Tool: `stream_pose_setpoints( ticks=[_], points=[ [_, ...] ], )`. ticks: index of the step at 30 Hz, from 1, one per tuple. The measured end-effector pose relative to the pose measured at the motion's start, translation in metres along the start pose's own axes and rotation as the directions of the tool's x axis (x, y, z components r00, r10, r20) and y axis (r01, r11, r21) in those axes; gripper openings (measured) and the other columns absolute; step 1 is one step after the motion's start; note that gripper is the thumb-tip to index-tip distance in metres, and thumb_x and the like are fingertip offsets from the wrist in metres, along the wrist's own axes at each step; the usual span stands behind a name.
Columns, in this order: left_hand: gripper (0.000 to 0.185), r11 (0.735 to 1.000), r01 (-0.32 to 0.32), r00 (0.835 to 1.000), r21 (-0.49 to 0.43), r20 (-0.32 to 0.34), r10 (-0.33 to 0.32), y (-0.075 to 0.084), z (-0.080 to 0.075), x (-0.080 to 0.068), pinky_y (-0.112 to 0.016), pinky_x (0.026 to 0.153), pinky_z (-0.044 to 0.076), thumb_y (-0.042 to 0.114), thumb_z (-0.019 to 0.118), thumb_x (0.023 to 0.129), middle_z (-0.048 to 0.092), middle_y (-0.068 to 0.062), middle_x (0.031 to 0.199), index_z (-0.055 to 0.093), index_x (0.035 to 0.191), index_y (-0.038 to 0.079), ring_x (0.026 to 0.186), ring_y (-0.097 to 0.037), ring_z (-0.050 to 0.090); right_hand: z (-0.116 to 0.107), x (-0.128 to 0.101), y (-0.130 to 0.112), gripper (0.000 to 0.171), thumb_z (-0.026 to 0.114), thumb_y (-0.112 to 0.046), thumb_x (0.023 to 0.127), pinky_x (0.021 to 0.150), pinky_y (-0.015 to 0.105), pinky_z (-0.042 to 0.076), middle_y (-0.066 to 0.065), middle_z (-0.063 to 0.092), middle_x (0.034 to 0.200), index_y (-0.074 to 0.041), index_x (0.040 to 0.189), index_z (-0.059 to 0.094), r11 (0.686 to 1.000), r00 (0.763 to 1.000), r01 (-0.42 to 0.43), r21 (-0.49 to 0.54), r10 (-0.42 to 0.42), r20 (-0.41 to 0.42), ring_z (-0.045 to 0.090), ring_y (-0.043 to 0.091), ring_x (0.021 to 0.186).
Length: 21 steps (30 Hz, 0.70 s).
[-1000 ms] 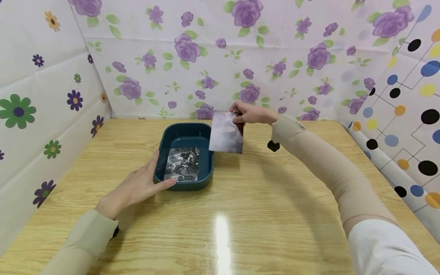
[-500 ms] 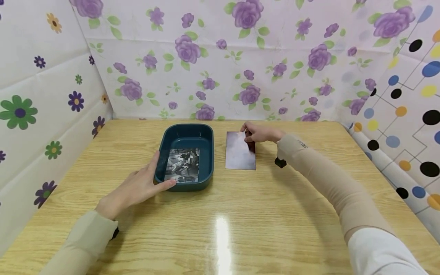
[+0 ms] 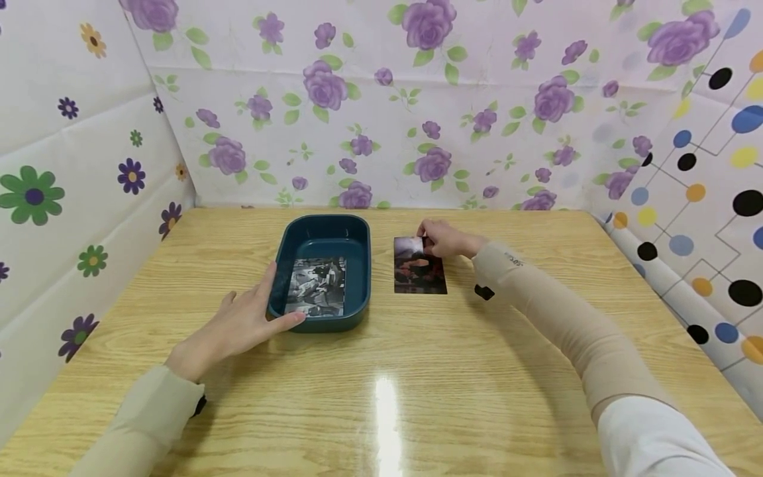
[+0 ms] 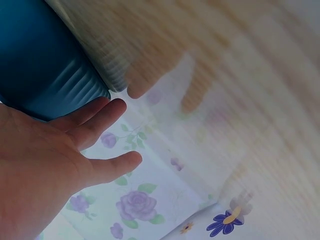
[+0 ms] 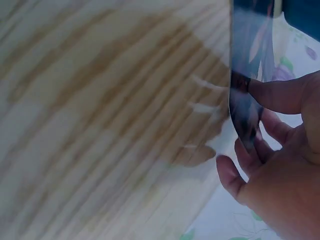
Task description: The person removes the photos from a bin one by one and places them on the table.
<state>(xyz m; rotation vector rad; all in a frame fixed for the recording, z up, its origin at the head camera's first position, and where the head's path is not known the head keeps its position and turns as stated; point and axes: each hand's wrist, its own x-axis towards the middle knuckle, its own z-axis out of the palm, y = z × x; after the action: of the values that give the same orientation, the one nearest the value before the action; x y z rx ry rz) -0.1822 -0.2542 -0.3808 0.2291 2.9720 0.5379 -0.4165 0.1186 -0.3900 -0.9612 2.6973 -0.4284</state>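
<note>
On the table (image 3: 417, 371), at three o'clock of the blue tray (image 3: 324, 232), lies a dark photo (image 3: 420, 271) — best eased flat and let go gently. Right hand (image 3: 444, 240) pinches its far edge; left hand (image 3: 238, 324), fingers relaxed, steadies the tray's nine o'clock wall.

l hand (image 3: 238, 326) flat, fingers straight, arm bent in; r hand (image 3: 442, 240) fwd, fingers pinched, arm extended.
</note>
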Motion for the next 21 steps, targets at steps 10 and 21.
stream_pose_setpoints(
  ticks=[10,21],
  points=[
    [0.109,1.0,-0.002,1.0,0.019,-0.008,0.002,-0.001,0.0,0.0,-0.077,0.105,0.003,0.075,0.042,0.087,0.043,-0.028,0.146,-0.017,0.154,0.013,0.135,-0.046,0.04,-0.009,0.02,-0.043,0.031,0.049,-0.008,0.099,0.097,0.047,0.04,0.024,0.052,0.122,0.004,0.127,0.047,0.993,0.987,0.11,0.032,-0.105,-0.118,0.05,0.035,0.111],
    [0.108,1.0,-0.001,1.0,0.005,0.003,0.001,0.0,0.001,0.0,-0.074,0.108,0.001,0.075,0.043,0.087,0.068,-0.016,0.113,-0.018,0.154,0.015,0.129,-0.042,0.049,-0.024,0.062,-0.129,0.038,0.054,-0.019,0.099,0.084,0.032,0.046,0.015,0.057,0.109,-0.001,0.131,0.044,0.915,0.96,0.279,0.292,-0.253,-0.123,0.054,0.023,0.091]
  ],
)
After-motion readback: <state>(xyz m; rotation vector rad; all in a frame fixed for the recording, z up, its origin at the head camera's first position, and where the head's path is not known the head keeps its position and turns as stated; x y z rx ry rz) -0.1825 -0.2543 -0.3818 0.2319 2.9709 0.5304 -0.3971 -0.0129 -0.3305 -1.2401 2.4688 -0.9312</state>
